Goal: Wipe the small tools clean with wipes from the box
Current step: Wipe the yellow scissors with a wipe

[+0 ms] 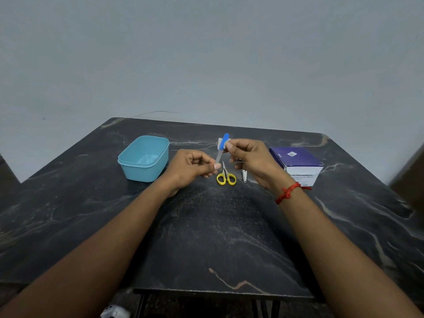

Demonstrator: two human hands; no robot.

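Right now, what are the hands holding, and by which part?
A nail file: the left hand pinches its metal tip, and the right hand presses a white wipe around its blue handle.

Both forearms reach forward from the bottom corners and converge toward the middle, bare to the wrists. The left hand is curled, knuckles up, thumb and forefinger pinched together at their tips on the lower end of a thin nail file. The right hand is raised slightly higher, fingers bent, thumb and forefinger tips closed around the file's upper end. A red thread circles the right wrist
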